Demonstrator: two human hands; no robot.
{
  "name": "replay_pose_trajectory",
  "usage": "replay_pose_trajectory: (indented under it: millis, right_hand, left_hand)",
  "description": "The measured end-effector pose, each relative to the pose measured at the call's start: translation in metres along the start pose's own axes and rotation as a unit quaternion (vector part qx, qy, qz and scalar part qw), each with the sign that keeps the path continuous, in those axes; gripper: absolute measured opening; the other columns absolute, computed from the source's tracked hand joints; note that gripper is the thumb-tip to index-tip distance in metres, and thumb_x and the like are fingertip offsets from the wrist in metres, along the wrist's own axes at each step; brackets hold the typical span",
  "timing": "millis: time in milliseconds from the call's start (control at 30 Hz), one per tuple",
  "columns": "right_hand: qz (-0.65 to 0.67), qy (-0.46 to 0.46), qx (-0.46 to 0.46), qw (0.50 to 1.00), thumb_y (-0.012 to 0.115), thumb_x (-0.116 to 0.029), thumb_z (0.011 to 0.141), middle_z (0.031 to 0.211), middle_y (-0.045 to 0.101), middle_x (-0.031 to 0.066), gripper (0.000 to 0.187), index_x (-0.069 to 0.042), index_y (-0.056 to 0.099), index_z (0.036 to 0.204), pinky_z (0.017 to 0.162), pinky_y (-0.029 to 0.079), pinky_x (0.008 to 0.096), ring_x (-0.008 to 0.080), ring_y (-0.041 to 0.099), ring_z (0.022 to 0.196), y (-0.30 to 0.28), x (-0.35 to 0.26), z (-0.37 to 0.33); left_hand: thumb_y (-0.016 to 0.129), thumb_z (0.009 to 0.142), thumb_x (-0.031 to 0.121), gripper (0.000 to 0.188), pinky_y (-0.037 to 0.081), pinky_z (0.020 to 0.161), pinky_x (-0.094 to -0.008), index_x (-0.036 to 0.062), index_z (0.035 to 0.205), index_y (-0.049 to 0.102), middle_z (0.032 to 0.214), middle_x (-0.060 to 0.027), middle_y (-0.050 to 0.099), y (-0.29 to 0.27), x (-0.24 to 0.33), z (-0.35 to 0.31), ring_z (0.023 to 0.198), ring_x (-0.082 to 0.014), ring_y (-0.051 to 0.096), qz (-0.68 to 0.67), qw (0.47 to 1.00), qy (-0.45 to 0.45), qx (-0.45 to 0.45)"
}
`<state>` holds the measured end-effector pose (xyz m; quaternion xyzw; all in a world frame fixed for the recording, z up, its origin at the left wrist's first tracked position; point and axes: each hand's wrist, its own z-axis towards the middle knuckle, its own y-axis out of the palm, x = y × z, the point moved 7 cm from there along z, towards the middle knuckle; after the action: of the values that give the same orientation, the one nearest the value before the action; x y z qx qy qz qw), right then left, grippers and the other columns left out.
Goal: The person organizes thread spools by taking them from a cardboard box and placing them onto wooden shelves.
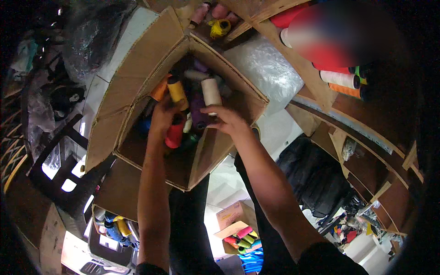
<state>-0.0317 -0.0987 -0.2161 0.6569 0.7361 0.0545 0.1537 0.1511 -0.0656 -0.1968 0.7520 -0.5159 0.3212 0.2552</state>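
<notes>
Both my hands reach into an open cardboard box of thread spools. My left hand is closed at the lower end of a yellow thread spool, its fingers partly hidden. A red spool lies just below that hand, and an orange spool sits beyond it. My right hand curls its fingers round the lower end of a white thread spool, which stands upright. Beside its fingertips is a dark purple spool. Blue and green spools lie deeper in the shadowed box.
Wooden shelving with more spools runs along the right. Clear plastic wrap lies beside the box. Below, between my legs, a smaller carton holds coloured spools. A black bundle rests at right, a dark chair at left.
</notes>
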Motion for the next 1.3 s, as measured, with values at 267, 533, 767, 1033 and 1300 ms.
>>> replay_pose_trajectory:
  millis: [267, 533, 767, 1033, 1300]
  right_hand:
    - [-0.183, -0.26, -0.044, 0.947, 0.078, -0.008, 0.059, 0.11, 0.053, 0.007, 0.074, -0.005, 0.041, 0.123, 0.082, 0.046, 0.0332, 0.0198, 0.055, 0.098, 0.029, -0.067, -0.115]
    - [-0.479, -0.316, 0.013, 0.819, 0.078, -0.018, 0.058, 0.114, 0.055, 0.0149, 0.076, -0.004, 0.043, 0.123, 0.09, 0.041, 0.034, 0.0254, 0.053, 0.106, 0.043, -0.078, -0.17]
    - [-0.54, -0.284, 0.034, 0.792, 0.078, -0.025, 0.06, 0.099, 0.062, 0.018, 0.065, -0.002, 0.049, 0.113, 0.083, 0.046, 0.0379, 0.032, 0.061, 0.094, 0.048, -0.076, -0.226]
    - [-0.322, -0.252, -0.047, 0.911, 0.077, -0.019, 0.064, 0.097, 0.058, 0.0047, 0.06, -0.003, 0.049, 0.115, 0.079, 0.046, 0.0329, 0.0181, 0.057, 0.09, -0.014, -0.05, -0.255]
    - [0.075, -0.367, 0.265, 0.889, 0.068, -0.02, 0.081, 0.112, 0.052, -0.0036, 0.041, -0.018, 0.046, 0.116, 0.079, 0.039, 0.034, 0.0122, 0.049, 0.1, -0.14, -0.103, -0.267]
  left_hand:
    - [0.061, 0.081, 0.022, 0.037, 0.049, 0.046, -0.0291, 0.0011, 0.109, 0.05, 0.08, -0.0097, 0.061, 0.03, 0.034, -0.085, 0.052, -0.0189, 0.059, -0.237, 0.961, -0.111, -0.088]
    - [0.063, 0.072, 0.023, 0.042, 0.049, 0.042, -0.0304, -0.0069, 0.099, 0.052, 0.069, -0.015, 0.06, 0.067, 0.008, -0.156, 0.043, -0.0227, 0.055, -0.399, 0.896, -0.131, -0.142]
    - [0.068, 0.066, 0.022, 0.055, 0.048, 0.036, -0.0261, -0.0079, 0.107, 0.048, 0.083, -0.0177, 0.06, 0.117, 0.002, -0.207, 0.043, -0.0205, 0.056, -0.541, 0.811, -0.131, -0.179]
    - [0.067, 0.058, 0.009, 0.062, 0.052, 0.04, -0.0308, -0.0074, 0.114, 0.046, 0.088, -0.0202, 0.06, 0.157, 0.018, -0.238, 0.052, -0.0261, 0.06, -0.517, 0.808, -0.179, -0.22]
    - [0.068, 0.05, 0.005, 0.071, 0.053, 0.069, -0.0376, -0.0024, 0.117, 0.047, 0.099, -0.0155, 0.06, 0.154, 0.038, -0.24, 0.082, -0.0286, 0.062, -0.508, 0.829, -0.152, -0.178]
